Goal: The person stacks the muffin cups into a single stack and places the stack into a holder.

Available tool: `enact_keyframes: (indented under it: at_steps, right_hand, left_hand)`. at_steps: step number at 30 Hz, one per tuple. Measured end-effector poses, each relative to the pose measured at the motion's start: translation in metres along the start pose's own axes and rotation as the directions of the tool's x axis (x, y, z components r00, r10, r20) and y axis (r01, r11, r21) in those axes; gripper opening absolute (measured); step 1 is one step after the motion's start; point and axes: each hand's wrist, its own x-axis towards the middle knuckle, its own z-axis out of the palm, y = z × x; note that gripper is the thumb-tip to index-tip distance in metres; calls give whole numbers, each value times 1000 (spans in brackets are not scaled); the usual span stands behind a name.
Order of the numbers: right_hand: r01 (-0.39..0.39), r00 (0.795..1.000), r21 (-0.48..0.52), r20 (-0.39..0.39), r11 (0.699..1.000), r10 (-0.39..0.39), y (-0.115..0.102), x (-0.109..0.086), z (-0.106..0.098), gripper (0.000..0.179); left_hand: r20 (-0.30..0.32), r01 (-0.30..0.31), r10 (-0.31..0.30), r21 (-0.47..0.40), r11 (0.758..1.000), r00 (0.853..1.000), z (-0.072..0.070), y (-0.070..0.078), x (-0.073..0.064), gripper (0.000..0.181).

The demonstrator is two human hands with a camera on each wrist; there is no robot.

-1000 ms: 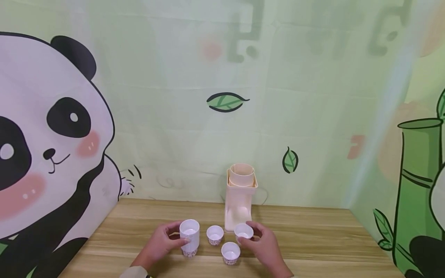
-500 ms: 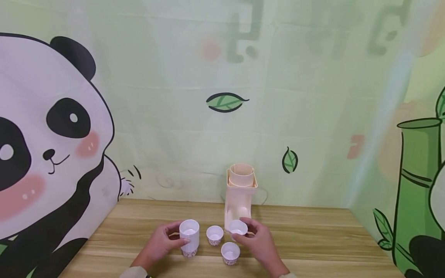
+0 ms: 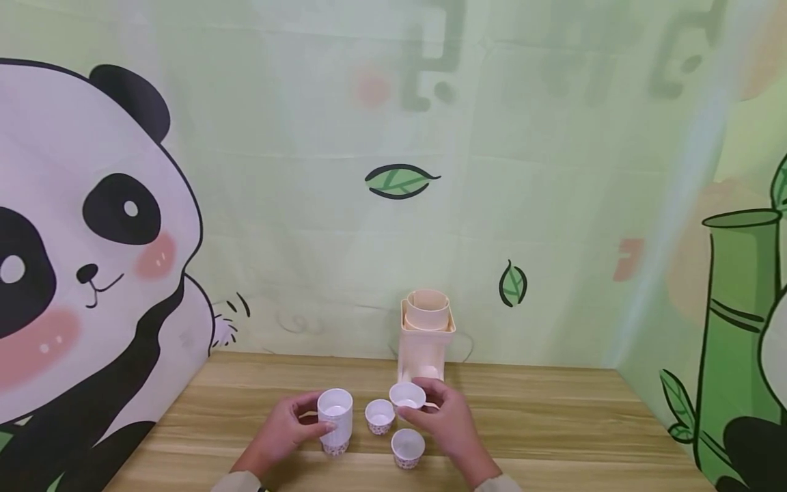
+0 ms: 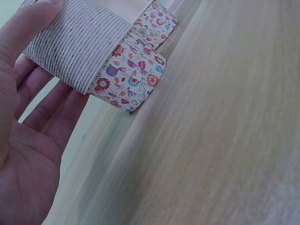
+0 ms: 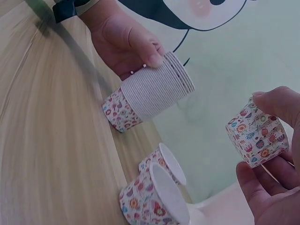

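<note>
A tall stack of nested white paper cups (image 3: 335,415) with a floral-print base stands on the table. My left hand (image 3: 286,428) grips it round the side, the thumb on its front in the head view. My right hand (image 3: 450,422) pinches a single floral paper cup (image 5: 258,133) between thumb and fingers, held above the table. Two more floral paper cups stand mouth up between the hands: one behind (image 3: 380,417), beside the stack, and one nearer the front (image 3: 408,449).
Behind the cups stands a pale pink holder (image 3: 424,345) with a round cup-like piece in its top; my right hand partly hides its base. The wooden table (image 3: 553,417) meets a green panda-print cloth (image 3: 295,205) at the back.
My right hand has moved left and a little up and away with the single cup, now above and between the two standing cups. My left hand and the stack have stayed put.
</note>
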Motion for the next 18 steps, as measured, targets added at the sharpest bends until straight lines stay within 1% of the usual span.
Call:
enact_keyframes:
  at_steps: [4, 11, 14, 18]
  right_hand:
    - [8, 1000, 5, 1, 1000, -8, 7, 6, 5, 57]
    - [9, 999, 24, 38, 1000, -10, -21, 3, 14, 55]
    - [15, 998, 39, 52, 999, -17, -26, 4, 18, 53]
    - [32, 997, 74, 73, 997, -37, -27, 6, 24, 53]
  left_hand:
    - [-1, 1, -1, -1, 1000, 1000, 0, 1, -1, 59]
    - [8, -7, 7, -2, 1000, 1000, -1, -3, 1, 58]
    - [8, -11, 11, -1, 1000, 1000, -1, -4, 2, 58]
    - [7, -17, 17, 2, 1000, 1000, -1, -4, 1, 58]
